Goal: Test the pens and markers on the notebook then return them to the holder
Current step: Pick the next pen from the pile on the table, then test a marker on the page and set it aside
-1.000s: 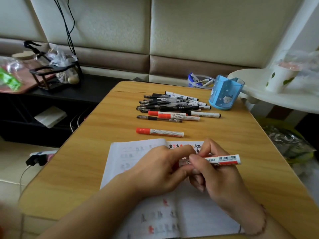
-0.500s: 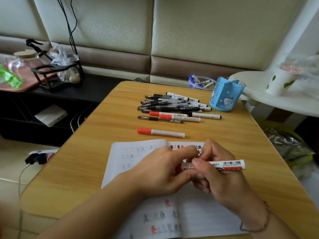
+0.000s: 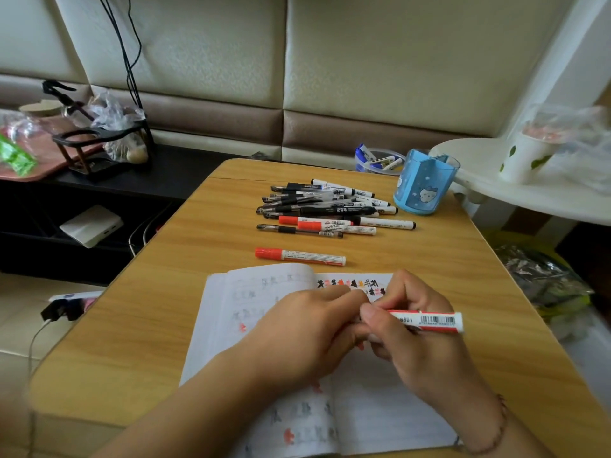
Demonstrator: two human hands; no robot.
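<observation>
Both hands have drifted slightly right; right hand (image 3: pixel 420 338) fingers and left hand (image 3: pixel 310 332) fingers clench the red marker (image 3: pixel 426 321) over the notebook (image 3: pixel 380 411).

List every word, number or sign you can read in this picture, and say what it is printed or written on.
"8801": the marker held in both hands, beside a barcode with unreadable digits.
"记号笔": a black marker in the pile.
Handwritten characters on the notebook: too blurred to read.
Labels on the other pens: too small to read.

Soft daylight, blurred stretched edges, dim left
</observation>
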